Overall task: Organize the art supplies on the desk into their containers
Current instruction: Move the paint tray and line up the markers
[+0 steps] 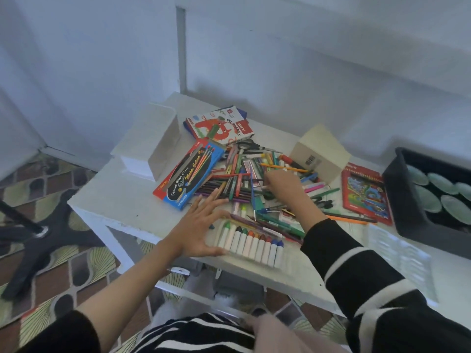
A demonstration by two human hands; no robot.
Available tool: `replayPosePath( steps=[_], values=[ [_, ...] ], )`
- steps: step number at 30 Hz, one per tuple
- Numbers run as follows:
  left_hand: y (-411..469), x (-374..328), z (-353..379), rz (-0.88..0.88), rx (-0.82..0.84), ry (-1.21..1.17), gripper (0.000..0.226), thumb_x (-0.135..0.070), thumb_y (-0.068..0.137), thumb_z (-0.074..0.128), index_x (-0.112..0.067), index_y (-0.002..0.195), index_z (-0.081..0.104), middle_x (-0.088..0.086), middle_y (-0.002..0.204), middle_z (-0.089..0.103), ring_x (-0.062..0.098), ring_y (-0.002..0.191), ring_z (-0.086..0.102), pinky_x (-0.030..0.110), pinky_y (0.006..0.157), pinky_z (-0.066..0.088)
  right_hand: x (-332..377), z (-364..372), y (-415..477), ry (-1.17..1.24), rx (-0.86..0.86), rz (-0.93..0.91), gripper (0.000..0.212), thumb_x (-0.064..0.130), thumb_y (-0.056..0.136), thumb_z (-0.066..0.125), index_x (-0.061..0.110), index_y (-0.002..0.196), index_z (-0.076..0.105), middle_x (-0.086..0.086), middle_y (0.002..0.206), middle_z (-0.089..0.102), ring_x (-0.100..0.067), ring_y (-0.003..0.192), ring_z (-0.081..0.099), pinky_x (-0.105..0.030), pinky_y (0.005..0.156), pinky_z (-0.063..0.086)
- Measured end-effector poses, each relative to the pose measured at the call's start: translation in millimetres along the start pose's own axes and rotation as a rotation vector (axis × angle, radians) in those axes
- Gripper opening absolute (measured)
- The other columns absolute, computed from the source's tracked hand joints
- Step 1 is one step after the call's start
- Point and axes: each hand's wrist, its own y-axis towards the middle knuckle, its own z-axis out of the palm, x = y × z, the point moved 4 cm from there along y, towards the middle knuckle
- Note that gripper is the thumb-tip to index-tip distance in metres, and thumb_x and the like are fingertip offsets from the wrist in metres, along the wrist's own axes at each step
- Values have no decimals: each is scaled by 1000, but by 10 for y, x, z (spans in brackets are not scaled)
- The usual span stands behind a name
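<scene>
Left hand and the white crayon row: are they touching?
Cannot tell. Head view: thumb of left hand meets the end of the crayon row, but may hover above.

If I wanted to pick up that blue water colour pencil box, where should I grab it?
Probably by its near left corner, coming from the left. The blue water colour pencil box lies flat and slanted on the desk; that side faces bare desktop, while loose pencils crowd its right edge. Pinch the thin edge, thumb on top.

Matt white desk (122,200); glossy cardboard pencil box (188,171).
</scene>
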Motion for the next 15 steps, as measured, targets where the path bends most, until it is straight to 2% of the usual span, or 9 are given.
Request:
replayPosePath(
  steps=[3,5,8,12,15],
  values=[
    [-7,8,6,-3,3,-1,78,-80,71,48,-30,131,45,-7,157,18,14,147,-6,50,117,-5,-36,-22,-90,81,-72,-56,11,20,95,48,12,100,55,-5,94,63,-24,83,61,-38,70,53],
    [-7,5,5,0,-1,-9,78,-80,71,48,-30,131,45,-7,157,18,14,147,-6,50,117,-5,-64,-51,-169,176,-181,-45,13,25,95,49,14,100,54,-3,93,63,-22,80,60,-38,68,53],
    [-4,7,3,1,0,-18,79,-81,71,47,-30,130,46,-7,157,18,14,147,-6,48,117,-6,-84,-99,-312,426,-399,34,13,19,91,56,14,103,55,0,87,64,-16,69,59,-34,60,53],
    [-5,7,-1,0,1,-17,77,-78,70,52,-28,129,48,-7,156,20,12,146,-7,47,117,-5,-86,-135,-597,883,-601,194,31,4,86,62,13,115,54,-1,81,61,-12,66,60,-24,61,54],
    [-6,9,-4,7,-6,-15,74,-73,70,56,-28,127,49,-8,155,23,11,146,-7,46,117,-3,-29,-117,-935,1093,-711,326,24,0,85,61,14,104,60,-3,82,64,-6,70,63,-17,63,53]
  ],
)
